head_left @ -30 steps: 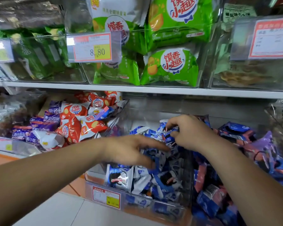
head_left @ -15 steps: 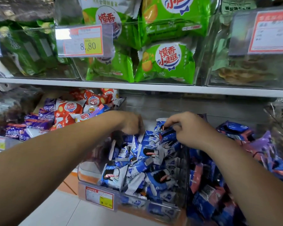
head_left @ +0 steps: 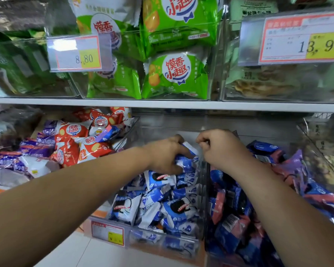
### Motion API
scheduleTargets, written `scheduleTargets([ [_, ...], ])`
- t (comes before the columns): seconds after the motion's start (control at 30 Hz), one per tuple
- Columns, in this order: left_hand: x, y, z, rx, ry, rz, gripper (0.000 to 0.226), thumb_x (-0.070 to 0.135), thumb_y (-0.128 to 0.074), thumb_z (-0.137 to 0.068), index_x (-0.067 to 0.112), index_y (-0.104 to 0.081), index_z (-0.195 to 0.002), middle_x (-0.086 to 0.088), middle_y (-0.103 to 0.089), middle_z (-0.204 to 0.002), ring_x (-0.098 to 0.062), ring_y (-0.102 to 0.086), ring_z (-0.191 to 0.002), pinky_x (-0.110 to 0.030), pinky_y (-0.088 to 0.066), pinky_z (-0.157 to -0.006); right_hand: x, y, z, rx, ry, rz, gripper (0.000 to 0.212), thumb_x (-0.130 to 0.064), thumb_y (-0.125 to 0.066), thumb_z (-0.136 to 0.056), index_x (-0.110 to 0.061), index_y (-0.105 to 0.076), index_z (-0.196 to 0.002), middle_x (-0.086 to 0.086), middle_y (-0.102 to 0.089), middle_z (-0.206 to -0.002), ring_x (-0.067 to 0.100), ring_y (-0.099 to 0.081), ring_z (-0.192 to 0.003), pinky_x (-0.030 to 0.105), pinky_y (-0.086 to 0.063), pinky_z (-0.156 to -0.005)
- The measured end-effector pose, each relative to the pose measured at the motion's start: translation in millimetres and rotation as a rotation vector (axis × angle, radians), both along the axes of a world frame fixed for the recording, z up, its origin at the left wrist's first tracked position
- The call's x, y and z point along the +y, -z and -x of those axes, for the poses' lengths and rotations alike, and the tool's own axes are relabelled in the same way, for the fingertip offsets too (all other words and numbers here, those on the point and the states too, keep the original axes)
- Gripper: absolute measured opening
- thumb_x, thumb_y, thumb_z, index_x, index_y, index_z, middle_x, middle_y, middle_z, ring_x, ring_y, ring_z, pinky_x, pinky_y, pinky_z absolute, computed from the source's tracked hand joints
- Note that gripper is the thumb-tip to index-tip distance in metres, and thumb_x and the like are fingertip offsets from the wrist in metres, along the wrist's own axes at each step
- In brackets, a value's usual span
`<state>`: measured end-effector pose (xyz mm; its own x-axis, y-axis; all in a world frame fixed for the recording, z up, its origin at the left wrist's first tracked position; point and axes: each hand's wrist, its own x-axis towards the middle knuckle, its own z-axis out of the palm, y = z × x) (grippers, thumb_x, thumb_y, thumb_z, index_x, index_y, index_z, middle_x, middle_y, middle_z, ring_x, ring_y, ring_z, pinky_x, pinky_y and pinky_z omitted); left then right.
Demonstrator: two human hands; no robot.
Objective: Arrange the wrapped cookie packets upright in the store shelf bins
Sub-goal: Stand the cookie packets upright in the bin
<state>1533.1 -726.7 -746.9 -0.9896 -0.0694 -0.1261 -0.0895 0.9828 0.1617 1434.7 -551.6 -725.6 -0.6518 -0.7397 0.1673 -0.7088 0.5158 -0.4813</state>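
A clear plastic bin (head_left: pixel 204 205) on the lower shelf holds several blue-and-white wrapped cookie packets (head_left: pixel 162 201) lying jumbled. Both hands reach into the back of this bin. My left hand (head_left: pixel 164 155) curls its fingers around blue-and-white packets (head_left: pixel 187 162) at the top of the pile. My right hand (head_left: pixel 218 149) is curled just to the right, pinching the top edge of a packet (head_left: pixel 189 146) near the bin's back wall. What lies under the palms is hidden.
To the right sits a bin of dark blue, pink and purple packets (head_left: pixel 258 209). Left is a bin of red and purple packets (head_left: pixel 75 143). The upper shelf (head_left: pixel 162 105) carries green packets (head_left: pixel 175 74) and price tags (head_left: pixel 75 53). A small label (head_left: pixel 107 233) fronts the bin.
My left hand moved from the bin's front toward the back and closed on packets beside my right hand. My right hand stayed at the back, still pinching. The camera moved closer.
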Motion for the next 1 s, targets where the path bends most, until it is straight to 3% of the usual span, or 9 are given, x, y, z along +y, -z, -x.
scheduleTargets([
  [0.1, -21.9, -12.2, -19.0, 0.003, -0.118, -0.048, 0.051, 0.033, -0.079, -0.084, 0.037, -0.063, -0.132, -0.001, -0.051, -0.127, -0.015, -0.06, -0.094, -0.026, -0.05, -0.093, 1.1, -0.6, -2.7, -0.011, -0.001, -0.008, 0.023, -0.011, -0.053, -0.096, -0.023, -0.072, -0.1, 0.005, -0.07, -0.094, 0.025, -0.066, -0.081, 0.042, -0.06, -0.079],
  [0.3, -34.8, -22.2, -43.5, -0.039, -0.291, 0.148, 0.024, 0.029, -0.079, -0.085, 0.029, -0.064, -0.103, -0.001, -0.064, -0.115, -0.023, -0.063, -0.099, -0.031, -0.053, -0.083, -1.0, -2.6, -10.9, 0.018, 0.024, -0.039, 0.028, -0.003, -0.052, -0.093, -0.021, -0.071, -0.102, 0.008, -0.07, -0.1, 0.029, -0.065, -0.087, 0.045, -0.06, -0.08],
  [0.4, -27.5, -29.6, -41.7, -0.101, -0.294, 0.194, 0.059, 0.016, -0.075, -0.083, 0.028, -0.056, -0.138, -0.001, -0.055, -0.137, -0.026, -0.058, -0.121, -0.034, -0.053, -0.094, -1.4, -2.7, -13.7, -0.015, 0.014, -0.037, 0.019, -0.019, -0.061, -0.098, -0.022, -0.07, -0.114, 0.006, -0.068, -0.117, 0.029, -0.064, -0.102, 0.042, -0.056, -0.089],
  [0.47, -14.9, -39.8, -38.9, -0.002, -0.249, 0.147, 0.063, 0.01, -0.071, -0.084, 0.031, -0.056, -0.141, 0.001, -0.051, -0.145, -0.024, -0.056, -0.127, -0.035, -0.052, -0.099, 0.6, -5.4, -16.8, -0.031, -0.018, -0.041, 0.04, -0.042, -0.069, -0.093, -0.025, -0.065, -0.129, 0.003, -0.063, -0.131, 0.027, -0.058, -0.119, 0.04, -0.05, -0.096],
  [0.53, 0.6, -48.7, -36.8, 0.149, -0.224, 0.058, 0.052, 0.011, -0.069, -0.085, 0.029, -0.063, -0.133, 0.004, -0.055, -0.143, -0.021, -0.057, -0.126, -0.035, -0.051, -0.102, 6.5, -9.8, -22.2, 0.007, -0.056, -0.038, 0.047, -0.047, -0.068, -0.093, -0.025, -0.062, -0.134, 0.001, -0.06, -0.136, 0.025, -0.053, -0.126, 0.039, -0.047, -0.098],
  [0.7, 59.7, -55.8, -31.9, 0.316, -0.034, -0.191, 0.03, 0.021, -0.067, -0.087, 0.026, -0.073, -0.115, 0.009, -0.068, -0.119, -0.013, -0.065, -0.108, -0.031, -0.053, -0.094, 57.9, -15.6, -28.7, 0.281, -0.088, 0.073, 0.022, -0.025, -0.057, -0.098, -0.018, -0.067, -0.115, 0.0, -0.065, -0.116, 0.024, -0.055, -0.115, 0.043, -0.052, -0.089],
  [0.8, 100.6, -58.9, -29.6, 0.38, 0.072, -0.207, 0.031, 0.021, -0.065, -0.085, 0.021, -0.075, -0.114, 0.005, -0.07, -0.119, -0.014, -0.065, -0.11, -0.023, -0.048, -0.096, 109.4, -13.5, -23.9, 0.431, -0.052, 0.205, 0.016, -0.012, -0.063, -0.09, -0.009, -0.071, -0.104, 0.008, -0.069, -0.107, 0.028, -0.06, -0.111, 0.039, -0.048, -0.097],
  [0.9, 128.3, -61.6, -33.2, 0.289, 0.075, -0.172, 0.032, 0.025, -0.07, -0.086, 0.022, -0.074, -0.118, 0.003, -0.071, -0.121, -0.016, -0.064, -0.113, -0.031, -0.047, -0.098, 159.3, -12.7, -25.7, 0.442, 0.036, 0.178, 0.028, -0.018, -0.072, -0.087, -0.012, -0.072, -0.114, 0.009, -0.068, -0.121, 0.029, -0.058, -0.125, 0.037, -0.044, -0.108],
  [1.0, 142.5, -49.4, -41.4, 0.077, 0.073, 0.009, 0.05, 0.043, -0.08, -0.077, 0.025, -0.068, -0.122, 0.003, -0.066, -0.121, -0.02, -0.059, -0.113, -0.036, -0.049, -0.096, 195.0, -10.2, -35.0, 0.331, 0.123, -0.091, 0.067, -0.054, -0.075, -0.084, -0.026, -0.056, -0.142, 0.003, -0.048, -0.15, 0.026, -0.035, -0.146, 0.041, -0.028, -0.12],
])
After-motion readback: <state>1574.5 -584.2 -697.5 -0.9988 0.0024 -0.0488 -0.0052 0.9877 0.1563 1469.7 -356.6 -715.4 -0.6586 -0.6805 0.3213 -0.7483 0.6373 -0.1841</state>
